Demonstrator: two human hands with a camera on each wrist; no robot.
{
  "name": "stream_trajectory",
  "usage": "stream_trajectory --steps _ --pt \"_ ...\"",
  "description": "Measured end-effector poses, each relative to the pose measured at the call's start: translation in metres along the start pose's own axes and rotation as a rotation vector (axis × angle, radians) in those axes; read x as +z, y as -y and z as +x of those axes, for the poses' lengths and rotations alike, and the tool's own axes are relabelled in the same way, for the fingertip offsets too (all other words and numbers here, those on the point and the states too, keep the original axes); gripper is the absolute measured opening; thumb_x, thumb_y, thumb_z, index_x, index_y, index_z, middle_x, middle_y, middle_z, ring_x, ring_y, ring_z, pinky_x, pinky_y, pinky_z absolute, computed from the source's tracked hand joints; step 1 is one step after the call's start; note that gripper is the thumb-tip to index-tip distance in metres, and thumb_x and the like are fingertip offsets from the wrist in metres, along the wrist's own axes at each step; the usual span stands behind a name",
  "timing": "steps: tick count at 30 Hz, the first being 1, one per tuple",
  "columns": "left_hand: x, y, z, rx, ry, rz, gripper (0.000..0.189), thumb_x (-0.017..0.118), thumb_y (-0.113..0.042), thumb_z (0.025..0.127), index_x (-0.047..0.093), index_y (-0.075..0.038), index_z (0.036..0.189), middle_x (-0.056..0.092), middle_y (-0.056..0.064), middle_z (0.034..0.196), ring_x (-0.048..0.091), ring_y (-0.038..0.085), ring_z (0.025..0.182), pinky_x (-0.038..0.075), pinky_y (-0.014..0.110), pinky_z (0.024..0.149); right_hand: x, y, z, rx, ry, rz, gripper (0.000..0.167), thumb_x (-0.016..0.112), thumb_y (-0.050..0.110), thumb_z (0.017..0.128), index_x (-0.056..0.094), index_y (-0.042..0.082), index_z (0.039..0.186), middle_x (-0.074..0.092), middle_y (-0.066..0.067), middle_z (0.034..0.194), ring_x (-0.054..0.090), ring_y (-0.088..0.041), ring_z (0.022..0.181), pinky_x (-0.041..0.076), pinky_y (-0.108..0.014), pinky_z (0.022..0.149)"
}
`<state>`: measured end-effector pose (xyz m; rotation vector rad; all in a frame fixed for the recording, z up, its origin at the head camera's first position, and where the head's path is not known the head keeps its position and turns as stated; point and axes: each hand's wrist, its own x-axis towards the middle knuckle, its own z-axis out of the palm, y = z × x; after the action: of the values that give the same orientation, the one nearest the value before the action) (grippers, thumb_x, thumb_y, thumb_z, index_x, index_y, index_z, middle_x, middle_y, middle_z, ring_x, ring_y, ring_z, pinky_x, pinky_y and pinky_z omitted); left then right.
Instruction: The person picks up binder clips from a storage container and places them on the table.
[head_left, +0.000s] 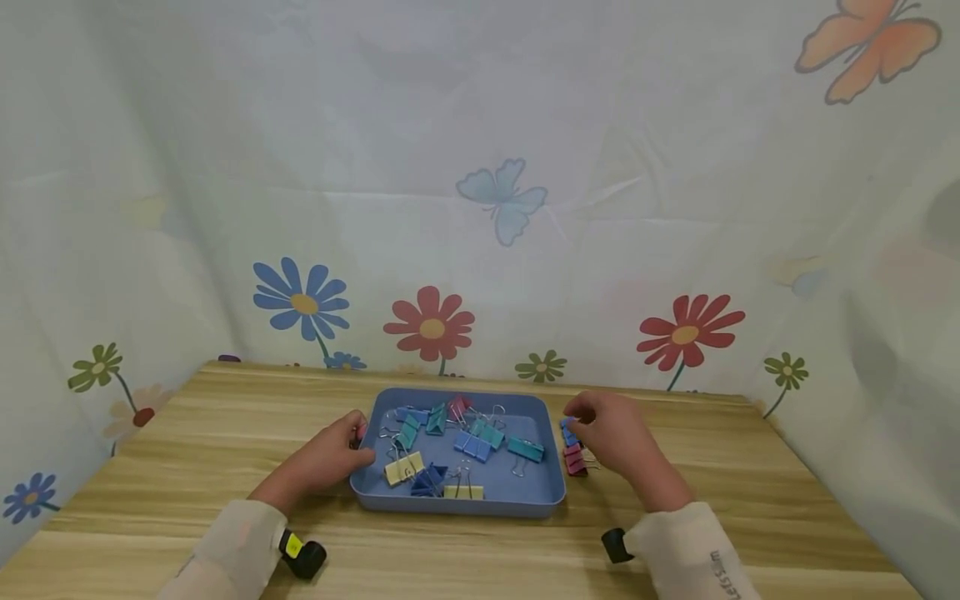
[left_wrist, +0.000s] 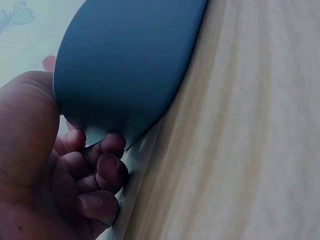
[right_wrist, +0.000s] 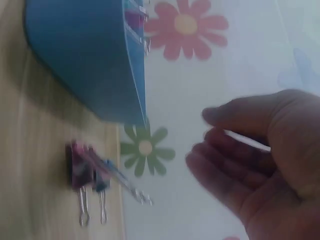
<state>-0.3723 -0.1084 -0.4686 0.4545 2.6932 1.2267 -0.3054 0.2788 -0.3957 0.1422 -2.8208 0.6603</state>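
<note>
A blue plastic tray (head_left: 517, 487) stands on the table with several binder clips in it, among them a teal binder clip (head_left: 526, 449) and a yellow binder clip (head_left: 404, 469). At its left end my left hand (head_left: 330, 454) holds the tray wall (left_wrist: 125, 60), thumb at the rim and fingers (left_wrist: 112, 167) curled outside and below. My right hand (head_left: 611, 429) hovers by the right end, thumb and fingers apart with nothing between them in the right wrist view. Beside it on the table are a red binder clip (head_left: 575, 461) and a blue binder clip (head_left: 569, 432), the latter partly hidden.
The wooden table (head_left: 187, 467) runs back to a pale curtain (head_left: 480, 100) printed with flowers and butterflies. Both wrists carry a black camera, a left one (head_left: 306, 560) and a right one (head_left: 618, 546).
</note>
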Motion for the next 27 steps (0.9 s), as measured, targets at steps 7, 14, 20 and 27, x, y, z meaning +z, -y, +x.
stream_trajectory --steps 7,14,20,27 --pt "0.0 0.0 -0.001 -0.005 0.002 -0.007 0.024 0.061 -0.011 0.081 0.042 -0.005 0.093 0.037 0.002 0.072 0.046 0.017 0.067 0.035 0.028 0.056 0.021 0.019 0.002 -0.038 0.042 0.04 0.023 0.072 0.018 0.086 0.07 0.009 0.107 0.068 -0.005 0.103 0.067 -0.018 0.091 0.056 -0.037 0.079" --pt "0.0 -0.003 -0.002 -0.011 0.007 -0.009 0.024 0.061 -0.01 0.08 0.042 -0.005 0.093 0.038 0.002 0.071 0.047 0.017 0.067 0.036 0.028 0.056 0.038 0.026 0.001 -0.115 0.179 0.058 0.027 0.072 0.014 0.085 0.07 0.01 0.111 0.068 -0.005 0.109 0.066 -0.02 0.098 0.056 -0.038 0.083" --pt "-0.001 -0.003 -0.002 -0.005 0.01 -0.009 0.023 0.061 -0.011 0.081 0.042 -0.005 0.094 0.037 0.002 0.071 0.047 0.017 0.067 0.035 0.028 0.056 0.044 0.03 0.0 -0.194 0.191 0.022 0.019 0.07 0.008 0.085 0.073 0.005 0.104 0.072 -0.007 0.102 0.066 -0.018 0.093 0.055 -0.038 0.081" --pt "-0.001 -0.003 -0.002 -0.003 0.008 -0.001 0.023 0.061 -0.011 0.081 0.042 -0.005 0.093 0.037 0.001 0.07 0.046 0.016 0.066 0.035 0.028 0.056 0.05 0.032 -0.001 -0.224 0.146 -0.036 0.008 0.071 0.004 0.083 0.074 0.008 0.09 0.07 -0.001 0.088 0.062 -0.013 0.082 0.054 -0.036 0.077"
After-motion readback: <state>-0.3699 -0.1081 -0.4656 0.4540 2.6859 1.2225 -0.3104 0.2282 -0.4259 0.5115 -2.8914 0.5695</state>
